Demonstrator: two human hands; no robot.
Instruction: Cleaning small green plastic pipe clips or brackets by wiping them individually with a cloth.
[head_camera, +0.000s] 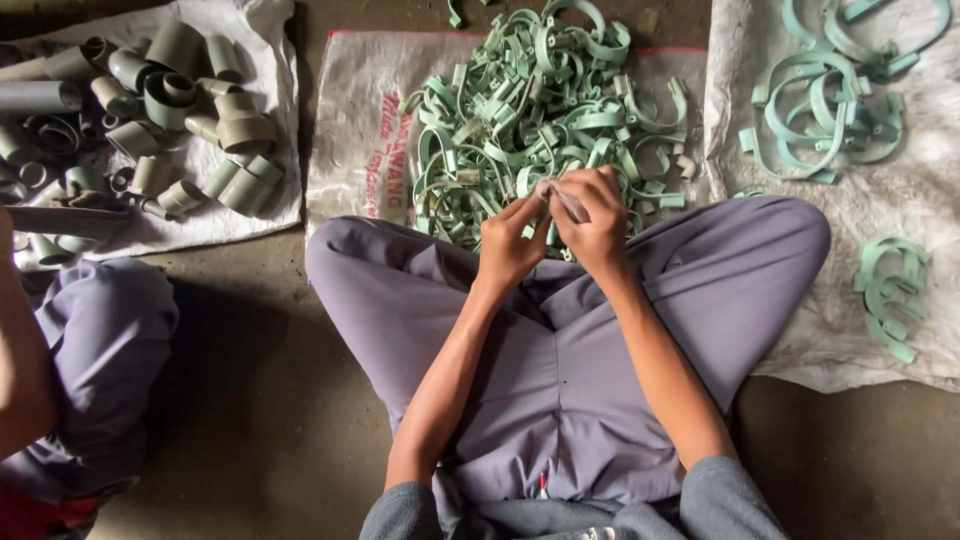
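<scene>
At the centre of the frame, the person's left hand (510, 243) and right hand (592, 222) meet fingertip to fingertip, both closed on a small pale green clamp piece (547, 189); the right also grips a thin grey tool (572, 207). Just above them lies a heap of green clamps (530, 110) on a white sack (350, 130). Grey pipe fittings (150, 110) fill the upper left, and larger green clamps (830, 100) the upper right.
</scene>
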